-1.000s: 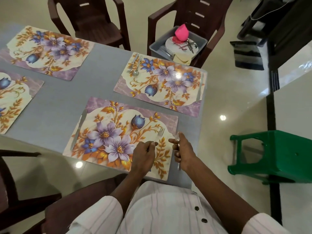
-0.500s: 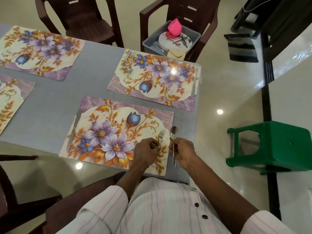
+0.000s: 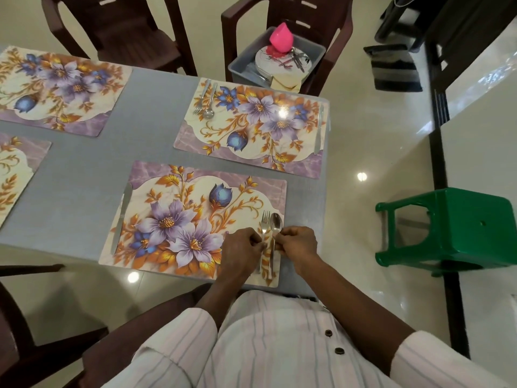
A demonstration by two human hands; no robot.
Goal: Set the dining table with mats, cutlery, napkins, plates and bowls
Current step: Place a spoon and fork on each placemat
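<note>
A floral mat (image 3: 181,219) lies on the grey table (image 3: 84,175) right in front of me. A knife (image 3: 120,219) lies along its left edge. At its right end a fork (image 3: 264,228) and a spoon (image 3: 275,228) lie side by side. My left hand (image 3: 242,252) pinches the fork's handle. My right hand (image 3: 298,245) pinches the spoon's handle. Across the table lies a second mat (image 3: 251,130), bearing a fork and spoon (image 3: 205,103) at its left and a knife (image 3: 319,130) at its right.
Two more floral mats (image 3: 56,88) lie at the left. A grey tub (image 3: 277,63) on a brown chair holds plates, cutlery, napkins and a pink bowl (image 3: 281,40). A green stool (image 3: 453,231) stands on the floor at the right. Brown chairs surround the table.
My right hand brought the spoon from beyond the mat's right edge onto the mat beside the fork. My left hand stayed on the fork's handle. Both hands now sit close together.
</note>
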